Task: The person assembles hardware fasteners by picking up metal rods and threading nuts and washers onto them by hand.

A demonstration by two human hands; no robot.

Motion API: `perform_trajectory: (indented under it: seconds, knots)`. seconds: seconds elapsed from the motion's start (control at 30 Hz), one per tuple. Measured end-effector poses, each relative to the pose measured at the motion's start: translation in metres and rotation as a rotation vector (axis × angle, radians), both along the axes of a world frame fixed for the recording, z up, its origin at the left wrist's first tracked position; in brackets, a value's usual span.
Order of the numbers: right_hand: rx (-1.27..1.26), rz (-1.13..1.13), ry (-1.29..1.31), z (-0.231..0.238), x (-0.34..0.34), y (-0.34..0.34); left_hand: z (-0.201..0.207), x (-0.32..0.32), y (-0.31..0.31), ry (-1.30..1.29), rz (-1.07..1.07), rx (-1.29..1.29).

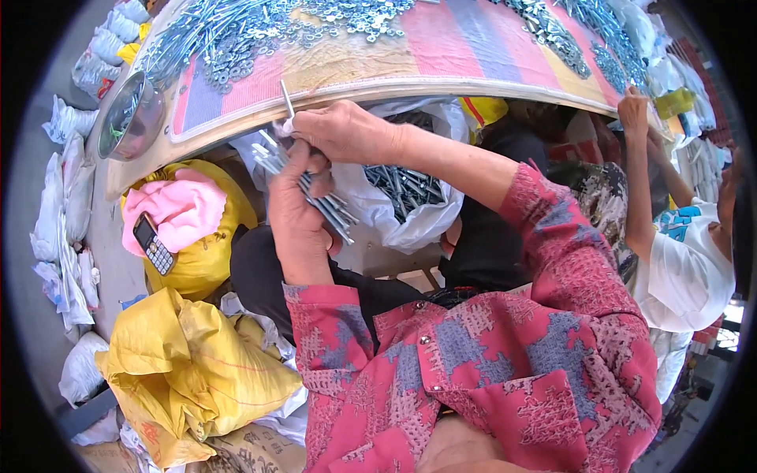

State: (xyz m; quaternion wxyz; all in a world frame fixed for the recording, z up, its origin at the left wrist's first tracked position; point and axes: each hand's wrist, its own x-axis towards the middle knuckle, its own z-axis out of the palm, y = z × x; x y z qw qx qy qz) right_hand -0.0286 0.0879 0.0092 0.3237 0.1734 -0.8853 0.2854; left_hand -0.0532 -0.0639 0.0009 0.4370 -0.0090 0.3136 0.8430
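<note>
My left hand [293, 217] is closed around a bundle of long silver bolts [335, 214], whose ends stick out on both sides of the fingers. Just above it, my right hand [343, 134] pinches a single long bolt [286, 99] that points up toward the table edge. The two hands meet at the fingertips, so the lower part of that bolt is hidden. Below and to the right of them, a white plastic bag [430, 231] hangs open with many dark-looking bolts [402, 191] inside.
A table [355, 67] with a striped cloth carries heaps of bolts, nuts and washers [260, 39]. At its left corner stands a metal bowl [126, 118]. A keypad phone [154, 243] lies on pink cloth [185, 201] over a yellow sack. Another person's arm [635, 165] reaches the table at right.
</note>
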Motion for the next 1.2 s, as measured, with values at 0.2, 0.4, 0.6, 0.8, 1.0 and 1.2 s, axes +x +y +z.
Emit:
perform_trajectory:
  seconds: [0.2,0.4,0.6,0.8,1.0,1.2]
  knots:
    - [0.251,-0.611,-0.182,0.026,-0.075,0.062,0.004,0.003,0.009,0.116,0.140,-0.133]
    - [0.348,-0.680,-0.257,0.005,-0.113,0.091,0.013,0.013,0.022,0.174,0.098,-0.199]
    - [-0.748,-0.376,-0.416,0.032,-0.025,0.060,0.015,0.019,0.022,0.310,-0.024,-0.290]
    - [-1.173,-0.218,-0.216,0.027,0.017,0.050,0.003,0.034,0.033,0.308,-0.166,-0.206]
    - [-0.284,-0.530,0.142,0.019,0.039,0.059,-0.010,0.046,0.045,0.194,-0.177,-0.242]
    - [-0.276,-0.548,-0.091,0.040,0.053,0.106,-0.008,0.045,0.057,0.247,-0.120,-0.222]
